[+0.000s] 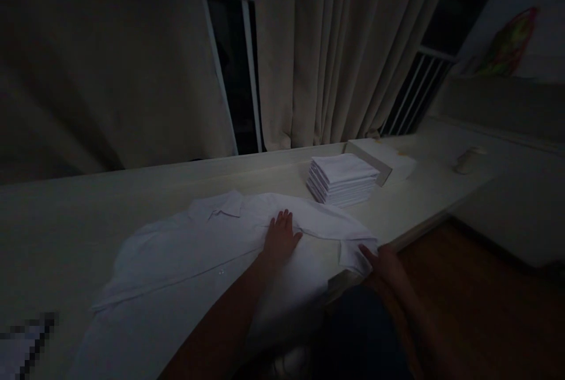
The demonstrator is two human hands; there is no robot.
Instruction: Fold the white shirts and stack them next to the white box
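Two hands work on one white shirt (185, 250) spread flat on the desk (66, 209). The left hand (280, 239) lies open, palm down, on the cloth; the right hand (384, 262) pinches the sleeve end at the desk edge. Folding seems just begun; next, the sleeve needs a fold inward. Beyond the left hand stands a stack of folded cloths (342, 180).

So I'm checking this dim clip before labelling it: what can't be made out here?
- Head view: white shirt lower part runs off the bottom edge.
- Right hand at the sleeve end: too dark to tell whether its fingers grip the cloth.
- Left hand lies flat on the shirt.
- Folded stack: its count is too small to tell.
- Small object far right: blurred.
- Bottom left corner is pixelated.
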